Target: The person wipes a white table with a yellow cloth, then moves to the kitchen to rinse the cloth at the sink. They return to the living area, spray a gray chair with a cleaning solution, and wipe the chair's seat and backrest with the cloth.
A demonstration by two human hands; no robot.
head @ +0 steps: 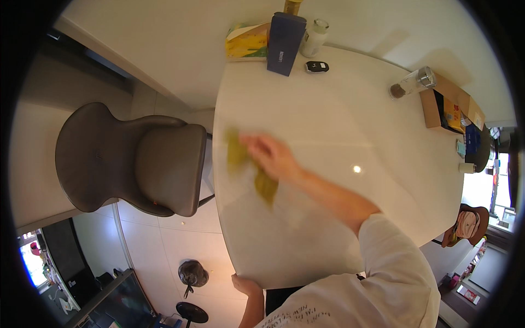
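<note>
My right hand (271,155) holds a yellow-green cloth (266,184) against the white glossy table (328,229), near its left side. Both hand and cloth are blurred by motion. Part of the cloth spreads out beyond the fingers towards the left edge, and another part hangs below the palm. Down at the near left corner of the table, my left hand (246,283) touches the rim. Its fingers are partly hidden, so its grip is unclear.
A brown chair (168,164) stands at the table's left. Along the wall are a yellow packet (247,43), a dark blue box (286,45), a glass jar (315,39), a key fob (317,67), a glass bottle (412,83) and a cardboard box (431,108). A black bag (193,273) lies on the floor.
</note>
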